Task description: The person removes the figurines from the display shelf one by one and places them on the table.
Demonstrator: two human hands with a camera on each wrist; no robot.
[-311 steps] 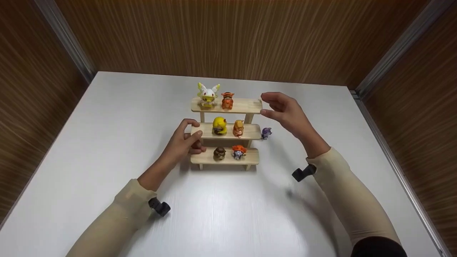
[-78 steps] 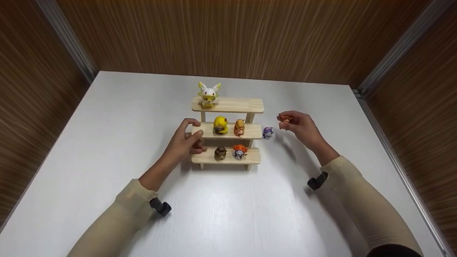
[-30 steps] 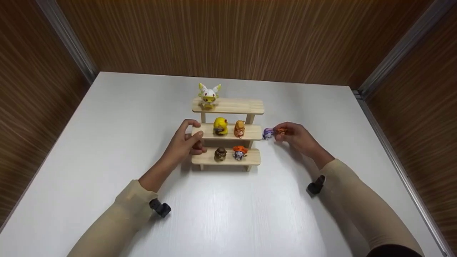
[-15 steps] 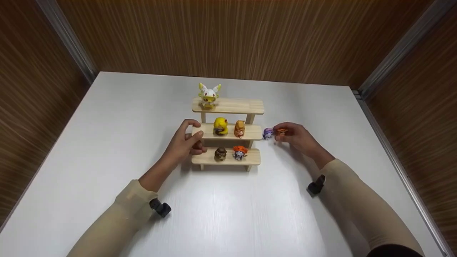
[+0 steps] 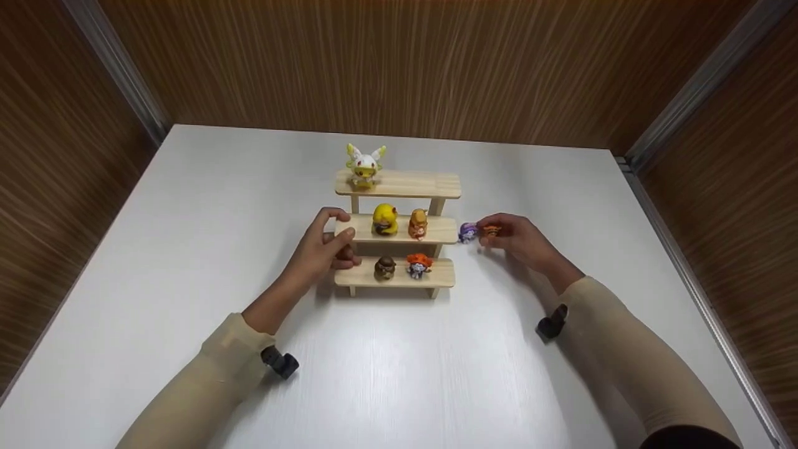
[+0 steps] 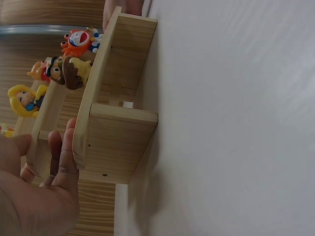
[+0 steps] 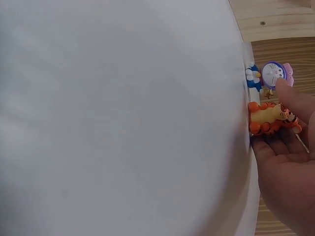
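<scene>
My left hand grips the left end of the three-tier wooden shelf, thumb on top of the middle board. To the shelf's right, my right hand holds an orange striped tiger figurine between thumb and fingers. Its feet are at the white tabletop in the right wrist view; the hand partly hides it from above. Close beside it stands a figurine with a purple hood, with my right thumb overlapping its head in the right wrist view.
On the top board sits a white-and-yellow winged figurine. The middle board bears a yellow-haired figurine and an orange bear-like one. Below are a brown-haired figurine and a red-hooded one. Wood-grain walls enclose the table.
The tiger figurine has left the top board and come down to the table beside the purple-hooded figurine, in my right hand. Over the last second almost nothing moved; my left hand stayed put.
</scene>
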